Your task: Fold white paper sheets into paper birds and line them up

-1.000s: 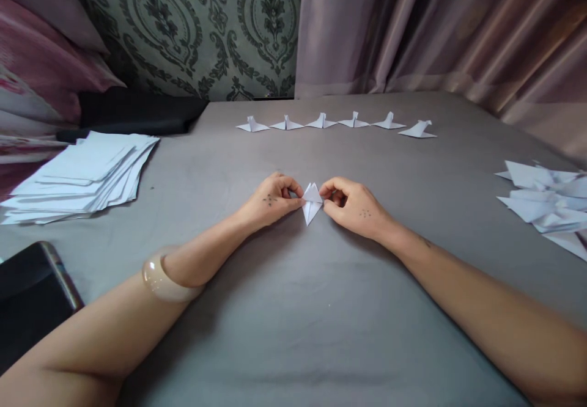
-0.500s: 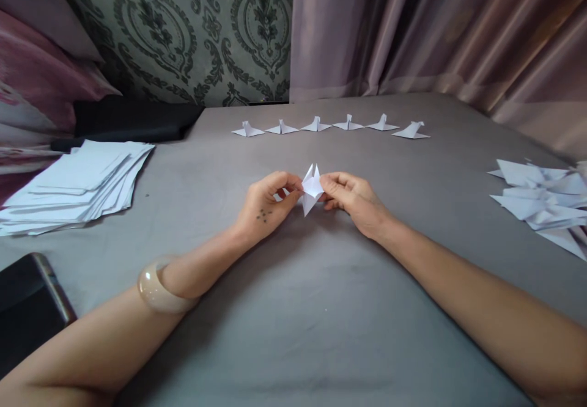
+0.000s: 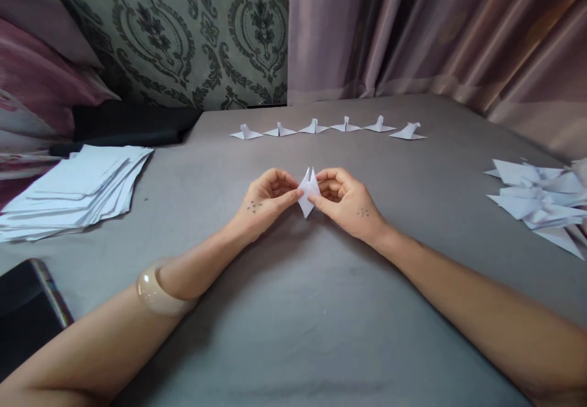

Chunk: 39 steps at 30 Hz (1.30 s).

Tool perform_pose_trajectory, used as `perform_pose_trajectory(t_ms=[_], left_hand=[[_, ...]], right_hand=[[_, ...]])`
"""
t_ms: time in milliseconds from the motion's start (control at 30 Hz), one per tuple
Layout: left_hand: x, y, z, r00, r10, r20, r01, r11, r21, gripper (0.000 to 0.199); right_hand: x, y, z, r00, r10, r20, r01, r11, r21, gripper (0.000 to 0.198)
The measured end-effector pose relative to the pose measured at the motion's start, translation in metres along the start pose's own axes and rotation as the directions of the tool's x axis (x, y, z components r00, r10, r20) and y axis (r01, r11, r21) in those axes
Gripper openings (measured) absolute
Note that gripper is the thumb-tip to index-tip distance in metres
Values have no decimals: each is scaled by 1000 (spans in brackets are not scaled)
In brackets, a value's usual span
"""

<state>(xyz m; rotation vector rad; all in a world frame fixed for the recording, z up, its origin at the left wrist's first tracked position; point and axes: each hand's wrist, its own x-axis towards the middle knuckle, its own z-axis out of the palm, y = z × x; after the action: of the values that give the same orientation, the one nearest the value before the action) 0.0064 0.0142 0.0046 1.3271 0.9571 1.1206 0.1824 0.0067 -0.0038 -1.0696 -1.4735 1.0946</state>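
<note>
A small white folded paper (image 3: pixel 308 194), shaped like a diamond with two points at the top, is pinched between both hands above the grey cloth. My left hand (image 3: pixel 268 202) grips its left edge between thumb and fingers. On the right edge, my right hand (image 3: pixel 351 202) does the same, its thumb lying across the front of the paper. The fingertips behind the paper are partly hidden. Beyond the hands, several folded paper birds (image 3: pixel 314 127) stand in a row.
A stack of white paper sheets (image 3: pixel 77 187) lies at the left, in front of a black folded item (image 3: pixel 132 123). A dark phone-like device (image 3: pixel 30 315) is at the lower left. More folded white papers (image 3: pixel 541 196) are piled at the right. Curtains (image 3: pixel 413 34) hang behind the grey surface (image 3: pixel 321 333).
The folded paper has turned so its front faces me more flatly. My right hand has rolled over, bringing its thumb onto the paper's front. The view has shifted slightly.
</note>
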Motion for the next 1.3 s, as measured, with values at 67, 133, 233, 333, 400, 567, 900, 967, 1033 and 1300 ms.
perform_pose_trajectory(t_ms=[67,133,233,333,400,567,900,967,1033,1300], left_hand=[[0,0,-1,999,-42,9,42,999,-8,26],[-1,2,-1,996,-89,18,89,996,-25,25],[0,4,-2,988,-147,45,149,987,-55,23],[1,3,-3,982,-175,77,182,978,-101,21],[2,2,-4,981,-179,77,188,974,-128,20],[4,0,-3,986,-165,-22,161,979,-127,28],[-6,5,2,999,14,43,-21,983,181,27],[-6,6,0,1000,-1,31,-3,989,145,28],[-4,5,-1,1000,-29,-6,29,997,73,29],[-1,1,-4,998,20,-56,-12,991,133,22]], right_hand=[[-1,-1,1,999,-28,-20,28,999,-22,33],[-1,-3,1,999,-40,-34,39,998,-44,31],[0,-5,0,998,-45,-33,44,999,-18,29],[1,-5,-1,1000,-11,-6,11,999,40,27],[2,-3,-2,1000,10,-11,-10,1000,30,26],[0,1,-1,986,-157,-63,135,954,-268,15],[-2,-2,1,998,-48,-44,40,985,-167,51],[-1,-5,0,999,39,22,-37,998,-58,50],[1,-8,-2,993,116,30,-117,993,11,46],[3,-8,-6,995,95,-42,-93,995,26,33]])
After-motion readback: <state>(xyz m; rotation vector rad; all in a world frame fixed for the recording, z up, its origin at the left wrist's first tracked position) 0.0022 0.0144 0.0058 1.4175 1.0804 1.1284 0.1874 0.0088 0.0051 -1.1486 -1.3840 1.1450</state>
